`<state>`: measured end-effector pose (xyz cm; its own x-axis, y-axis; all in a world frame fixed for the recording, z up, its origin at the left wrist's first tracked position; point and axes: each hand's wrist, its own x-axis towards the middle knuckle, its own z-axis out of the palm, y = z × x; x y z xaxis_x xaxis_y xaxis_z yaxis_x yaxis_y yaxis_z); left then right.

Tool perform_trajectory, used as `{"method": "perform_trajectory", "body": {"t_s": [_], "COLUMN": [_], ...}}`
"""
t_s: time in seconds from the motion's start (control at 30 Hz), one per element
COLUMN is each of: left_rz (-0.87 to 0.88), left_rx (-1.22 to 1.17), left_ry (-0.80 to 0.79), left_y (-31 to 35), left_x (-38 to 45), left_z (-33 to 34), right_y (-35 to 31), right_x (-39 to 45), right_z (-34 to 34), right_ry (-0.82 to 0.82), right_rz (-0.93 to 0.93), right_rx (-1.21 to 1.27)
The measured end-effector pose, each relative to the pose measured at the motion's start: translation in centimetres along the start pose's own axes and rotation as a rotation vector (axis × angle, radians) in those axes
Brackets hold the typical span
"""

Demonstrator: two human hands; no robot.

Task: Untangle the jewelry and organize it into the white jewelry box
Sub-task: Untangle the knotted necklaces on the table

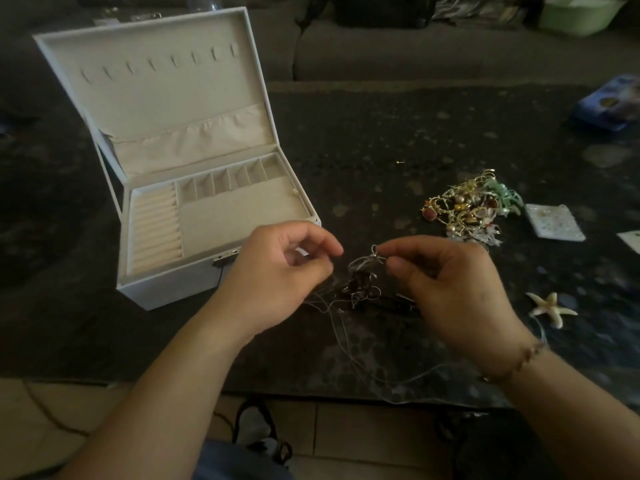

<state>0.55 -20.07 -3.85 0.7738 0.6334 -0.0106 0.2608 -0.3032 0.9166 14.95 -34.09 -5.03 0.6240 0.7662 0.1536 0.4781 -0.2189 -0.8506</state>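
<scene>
Both hands are raised just above the dark speckled worktop [398,133], near its front edge. The right hand [446,292] pinches the top of a tangle of thin chains [367,275] between thumb and forefinger, holding the silvery knot off the surface; its remaining fingers are curled. The left hand [280,271] has its fingers curled, fingertips drawn together beside the tangle. Whether it actually holds a strand cannot be told, as the chains there are too fine and blurred. Loose pale strands [349,344] trail from the tangle down across the worktop and over its front edge.

The white jewelry box [214,216] stands open at the left, its lid upright. Its front right corner lies just behind the left hand. The ring rolls, the row of small compartments and the large tray show nothing in them, apart from a small pale object at the tray's right wall.

A second heap of gold and coloured jewelry [464,209] lies to the right, behind the right hand and apart from it. A small white pouch [554,221] lies just beside that heap. A starfish ornament [550,308] lies near the right wrist.

Bare worktop extends between the box and the heap, and behind both hands.
</scene>
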Motion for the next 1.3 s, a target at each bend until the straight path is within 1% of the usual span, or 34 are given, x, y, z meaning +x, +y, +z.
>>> {"method": "perform_trajectory", "body": {"t_s": [0.07,0.1,0.13,0.2,0.23,0.33,0.4,0.5,0.57,0.67,0.73,0.77,0.8,0.83,0.87,0.9,0.93,0.97,1.03,1.1,1.13,1.2,1.3], "left_rz": [0.030,0.042,0.060,0.109,0.133,0.185,0.212,0.220,0.234,0.264,0.246,0.232,0.235,0.263,0.307,0.357,0.408,0.454,0.522,0.542,0.531,0.484,0.415], "left_rx": [0.067,0.059,0.048,0.084,0.119,0.170,0.185,0.192,0.230,0.295,0.302,0.271,0.229,0.190,0.158,0.125,0.086,0.044,0.000,-0.013,-0.037,-0.119,-0.254], "left_ry": [-0.120,-0.139,-0.109,0.000,0.016,-0.031,-0.021,-0.053,-0.076,-0.038,0.060,0.119,0.172,0.210,0.235,0.247,0.251,0.248,0.233,0.213,0.209,0.208,0.179], "left_y": [0.5,0.7,0.8,0.7,0.6,0.1,0.0,0.1,0.1,-0.2,-0.4,-0.5,-0.5,-0.4,-0.2,0.1,0.5,0.9,1.5,1.9,2.0,2.0,2.1], "left_x": [-0.3,-0.4,-0.4,-0.3,-0.2,-0.2,-0.1,0.0,-0.1,0.0,0.3,0.4,0.5,0.6,0.5,0.4,0.3,0.2,0.0,0.1,0.2,0.5,0.9], "left_z": [-0.8,-0.9,-0.7,0.0,0.5,1.9,2.0,1.6,1.2,0.6,0.1,-0.1,-0.3,-0.4,-0.4,-0.3,-0.1,0.1,0.6,1.1,1.3,1.4,1.1], "right_y": [0.0,0.1,0.2,0.2,0.2,0.0,-0.1,-0.5,-0.6,-0.5,-0.2,0.0,0.1,0.1,0.1,-0.1,-0.2,-0.4,-0.8,-0.7,-0.7,-0.4,-0.2], "right_x": [0.0,0.0,-0.1,-0.1,-0.2,-0.4,-0.4,-0.4,-0.3,-0.3,-0.2,-0.1,-0.1,-0.2,-0.2,-0.2,-0.1,0.0,0.3,0.4,0.3,0.1,0.0], "right_z": [0.1,0.1,0.1,0.2,0.3,0.3,0.3,-0.1,-0.2,-0.3,-0.6,-0.8,-1.0,-1.1,-1.3,-1.3,-1.3,-1.2,-0.8,-0.2,0.1,0.4,0.7], "right_ry": [0.038,0.050,0.055,0.054,0.056,0.042,-0.008,-0.144,-0.195,-0.188,-0.200,-0.242,-0.272,-0.258,-0.195,-0.103,-0.029,-0.001,-0.062,-0.136,-0.152,-0.165,-0.153], "right_rz": [-0.009,-0.011,-0.009,-0.016,-0.030,-0.069,-0.054,-0.009,0.013,-0.034,-0.064,-0.074,-0.080,-0.089,-0.101,-0.119,-0.133,-0.147,-0.205,-0.278,-0.275,-0.210,-0.151], "right_rx": [-0.021,-0.032,-0.036,-0.032,-0.030,-0.017,0.027,0.143,0.135,-0.008,-0.197,-0.302,-0.375,-0.400,-0.374,-0.289,-0.171,-0.051,0.081,0.095,0.096,0.150,0.345]}}
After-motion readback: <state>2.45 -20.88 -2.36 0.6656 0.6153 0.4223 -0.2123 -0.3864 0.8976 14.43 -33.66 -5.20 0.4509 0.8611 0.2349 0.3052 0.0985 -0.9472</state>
